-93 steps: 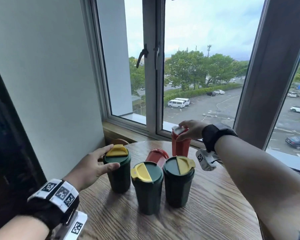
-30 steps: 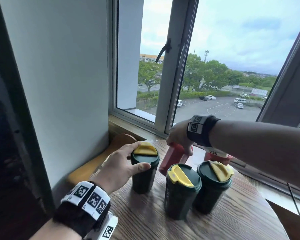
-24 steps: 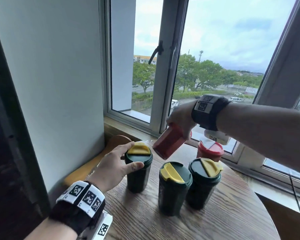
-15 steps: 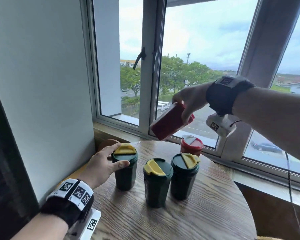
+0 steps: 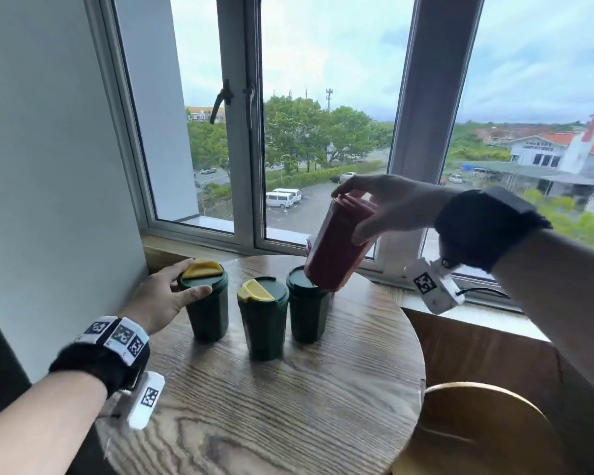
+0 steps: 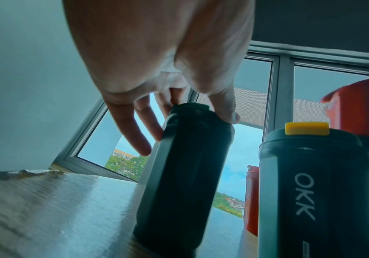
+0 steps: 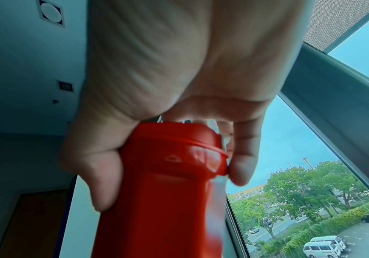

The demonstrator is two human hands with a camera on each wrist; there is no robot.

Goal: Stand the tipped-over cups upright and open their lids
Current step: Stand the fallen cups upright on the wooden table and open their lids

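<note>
Right hand (image 5: 388,209) is gripping red cup (image 5: 336,248) by its lid end, fingers clamped, in air above rightmost green cup (image 5: 307,305), prob. to stand it on desk (image 5: 288,406). Left hand (image 5: 162,296), fingers apart, is steadying leftmost green cup (image 5: 208,308).

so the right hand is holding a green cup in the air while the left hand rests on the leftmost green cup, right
Not quite: the cup in the right hand is red, not green. The head view shows the red cup held tilted in the air above the table, and the right wrist view confirms its colour. The left hand does rest on the leftmost green cup.
</note>
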